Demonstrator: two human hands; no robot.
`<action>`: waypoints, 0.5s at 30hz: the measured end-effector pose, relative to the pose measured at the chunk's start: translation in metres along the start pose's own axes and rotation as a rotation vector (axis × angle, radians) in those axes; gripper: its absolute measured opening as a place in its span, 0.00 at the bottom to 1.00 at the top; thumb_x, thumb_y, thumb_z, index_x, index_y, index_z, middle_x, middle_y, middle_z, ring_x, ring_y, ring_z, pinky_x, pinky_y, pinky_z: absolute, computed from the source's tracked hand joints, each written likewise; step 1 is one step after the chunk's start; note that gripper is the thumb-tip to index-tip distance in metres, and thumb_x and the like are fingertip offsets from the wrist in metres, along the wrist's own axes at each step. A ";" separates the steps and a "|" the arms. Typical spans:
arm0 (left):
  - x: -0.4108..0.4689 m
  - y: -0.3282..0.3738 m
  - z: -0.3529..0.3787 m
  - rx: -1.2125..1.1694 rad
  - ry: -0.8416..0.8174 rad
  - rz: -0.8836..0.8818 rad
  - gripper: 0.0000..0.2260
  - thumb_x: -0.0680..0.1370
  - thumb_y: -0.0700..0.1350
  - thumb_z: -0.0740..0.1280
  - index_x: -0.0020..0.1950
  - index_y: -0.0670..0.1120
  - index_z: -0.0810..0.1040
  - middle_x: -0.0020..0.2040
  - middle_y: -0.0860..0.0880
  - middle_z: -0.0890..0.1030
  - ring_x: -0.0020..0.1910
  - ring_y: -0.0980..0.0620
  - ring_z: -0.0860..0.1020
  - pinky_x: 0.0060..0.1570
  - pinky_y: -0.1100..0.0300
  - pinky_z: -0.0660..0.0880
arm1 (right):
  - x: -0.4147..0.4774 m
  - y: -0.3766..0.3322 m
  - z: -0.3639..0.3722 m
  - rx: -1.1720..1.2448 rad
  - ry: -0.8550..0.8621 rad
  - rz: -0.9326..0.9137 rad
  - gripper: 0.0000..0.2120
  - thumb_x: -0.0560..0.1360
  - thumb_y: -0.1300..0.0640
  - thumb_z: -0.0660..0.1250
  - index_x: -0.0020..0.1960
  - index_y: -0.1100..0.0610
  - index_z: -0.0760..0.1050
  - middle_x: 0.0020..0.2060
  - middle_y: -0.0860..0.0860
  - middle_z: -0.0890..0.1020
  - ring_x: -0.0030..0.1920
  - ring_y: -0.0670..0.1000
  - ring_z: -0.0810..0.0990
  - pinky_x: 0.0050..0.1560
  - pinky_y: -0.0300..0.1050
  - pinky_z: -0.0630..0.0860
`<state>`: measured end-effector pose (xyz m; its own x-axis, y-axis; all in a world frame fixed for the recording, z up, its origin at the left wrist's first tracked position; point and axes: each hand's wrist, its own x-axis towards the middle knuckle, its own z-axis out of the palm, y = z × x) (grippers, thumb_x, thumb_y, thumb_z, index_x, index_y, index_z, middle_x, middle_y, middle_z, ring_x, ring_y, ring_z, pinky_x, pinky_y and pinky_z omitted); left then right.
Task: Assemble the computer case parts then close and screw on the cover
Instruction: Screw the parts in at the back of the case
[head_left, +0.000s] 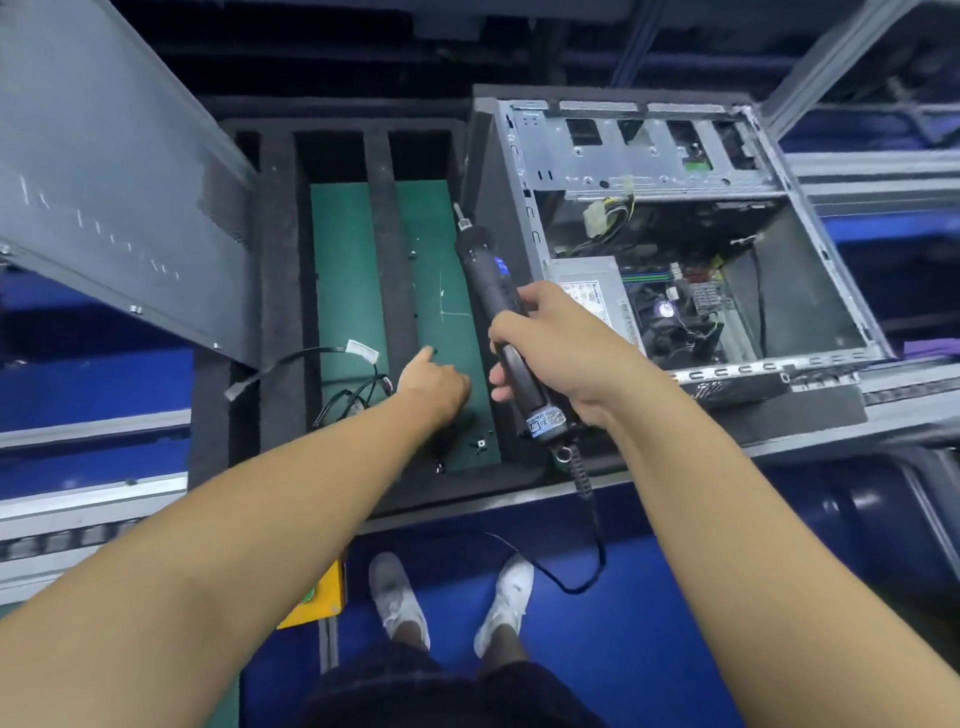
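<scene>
The right hand (550, 343) is wrapped around the black corded electric screwdriver (498, 317), bit pointing away, ready for driving. The left hand (434, 379), fingers pinched together, reaches onto the green mat (353, 260) in the black foam tray (275, 260), likely picking a small screw; whether it has one I cannot tell. The open grey metal computer case (675, 234) lies at the bench's right end, and its grey perforated cover panel (114, 182) leans at the left.
</scene>
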<state>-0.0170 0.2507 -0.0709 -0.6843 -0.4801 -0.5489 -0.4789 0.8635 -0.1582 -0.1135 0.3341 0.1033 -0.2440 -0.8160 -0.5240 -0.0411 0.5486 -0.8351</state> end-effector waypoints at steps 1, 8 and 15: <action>0.002 0.002 0.000 0.010 0.011 0.026 0.14 0.81 0.41 0.59 0.65 0.49 0.75 0.66 0.49 0.78 0.65 0.50 0.75 0.70 0.54 0.58 | 0.003 0.002 -0.001 0.005 -0.009 0.000 0.04 0.78 0.62 0.63 0.50 0.56 0.69 0.38 0.57 0.75 0.30 0.52 0.80 0.45 0.64 0.83; 0.009 0.036 0.016 -0.063 -0.040 0.011 0.16 0.82 0.40 0.59 0.69 0.48 0.73 0.65 0.48 0.78 0.65 0.45 0.77 0.62 0.53 0.71 | 0.010 0.002 -0.013 0.117 -0.044 -0.043 0.08 0.77 0.61 0.65 0.55 0.55 0.70 0.40 0.57 0.78 0.34 0.55 0.81 0.47 0.67 0.82; 0.016 0.001 -0.004 0.075 0.064 -0.079 0.12 0.79 0.42 0.61 0.59 0.54 0.76 0.58 0.53 0.81 0.60 0.51 0.78 0.69 0.49 0.56 | 0.008 0.008 -0.028 0.193 -0.060 -0.118 0.12 0.78 0.63 0.63 0.60 0.56 0.70 0.43 0.59 0.79 0.31 0.53 0.81 0.37 0.54 0.84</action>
<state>-0.0308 0.2431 -0.0762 -0.6805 -0.5542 -0.4794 -0.4921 0.8304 -0.2614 -0.1433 0.3371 0.0966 -0.1900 -0.8852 -0.4246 0.1214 0.4080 -0.9049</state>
